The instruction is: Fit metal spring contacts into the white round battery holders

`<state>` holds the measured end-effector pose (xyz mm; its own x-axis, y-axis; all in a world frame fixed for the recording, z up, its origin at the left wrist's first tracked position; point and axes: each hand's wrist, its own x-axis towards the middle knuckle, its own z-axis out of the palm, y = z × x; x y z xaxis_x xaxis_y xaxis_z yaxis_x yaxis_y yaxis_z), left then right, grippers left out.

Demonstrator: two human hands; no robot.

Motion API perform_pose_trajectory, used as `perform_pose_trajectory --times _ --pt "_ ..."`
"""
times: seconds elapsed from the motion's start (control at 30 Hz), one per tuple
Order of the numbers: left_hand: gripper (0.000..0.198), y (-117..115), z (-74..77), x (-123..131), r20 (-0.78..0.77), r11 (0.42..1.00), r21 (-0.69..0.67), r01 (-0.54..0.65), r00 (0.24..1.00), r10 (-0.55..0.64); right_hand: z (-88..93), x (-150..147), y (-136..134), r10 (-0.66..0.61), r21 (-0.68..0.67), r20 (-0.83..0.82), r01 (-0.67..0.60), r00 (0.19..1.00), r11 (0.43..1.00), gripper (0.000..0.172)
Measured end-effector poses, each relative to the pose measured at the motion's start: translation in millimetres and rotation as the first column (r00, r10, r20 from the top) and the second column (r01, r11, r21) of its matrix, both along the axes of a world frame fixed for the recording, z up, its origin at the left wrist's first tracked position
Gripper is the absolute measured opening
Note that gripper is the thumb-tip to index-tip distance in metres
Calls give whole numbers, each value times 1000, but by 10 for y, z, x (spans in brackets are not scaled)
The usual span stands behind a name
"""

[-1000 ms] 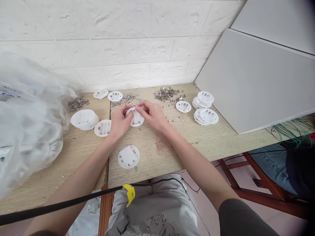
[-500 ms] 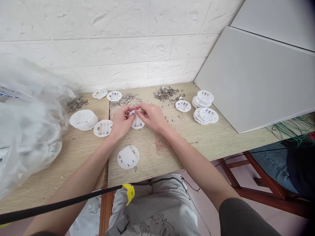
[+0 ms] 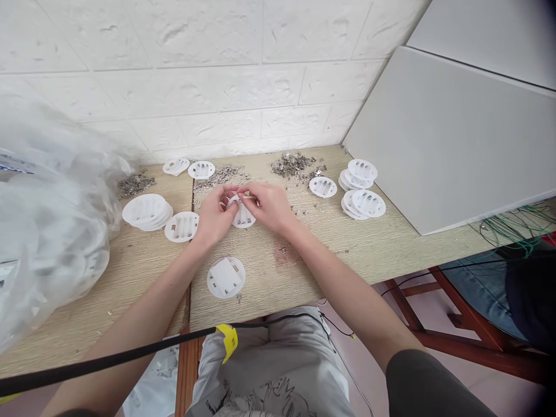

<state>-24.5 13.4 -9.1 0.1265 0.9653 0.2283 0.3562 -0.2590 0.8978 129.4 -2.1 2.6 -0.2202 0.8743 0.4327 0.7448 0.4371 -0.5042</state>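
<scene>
My left hand (image 3: 216, 214) is closed on the left edge of a white round battery holder (image 3: 244, 218). The holder is tilted, with slots and small metal contacts showing on its face. At its upper edge my right hand (image 3: 268, 204) is closed in a pinch against it. Something thin and pale shows by the right fingers, too small to name. Just left of my left wrist lies another round battery holder (image 3: 181, 226), slots upward. Nearer the table edge a holder lies with its square back up (image 3: 226, 278), a small metal contact (image 3: 238, 297) beside it.
Heaps of small metal contacts (image 3: 292, 165) lie along the wall. Stacked holders stand at the right (image 3: 368, 203) and left (image 3: 145, 209). A clear plastic bag (image 3: 56, 243) bulges over the left side. Grey panels (image 3: 456, 139) lean at the right, near green wires (image 3: 512, 229).
Both hands stay in the same place on the battery holder. The right fingers have shifted very slightly at its upper edge; nothing else has visibly moved.
</scene>
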Motion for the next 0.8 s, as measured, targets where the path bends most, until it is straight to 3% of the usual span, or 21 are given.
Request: perform_pose_trajectory --times 0.27,0.4,0.57,0.8 --pt "26 2 -14 0 11 1000 -16 21 1000 -21 -29 13 11 14 11 0 -14 1000 1000 25" --pt "34 -1 -11 1 47 999 -30 31 998 -29 -42 18 16 22 26 -5 -21 1000 999 25" --pt "14 -6 2 -4 25 999 -35 20 1000 -19 -42 18 5 18 81 -42 -14 999 997 26" --pt "13 -31 42 8 73 999 -30 38 997 -35 -16 25 3 -10 89 -146 23 989 996 29"
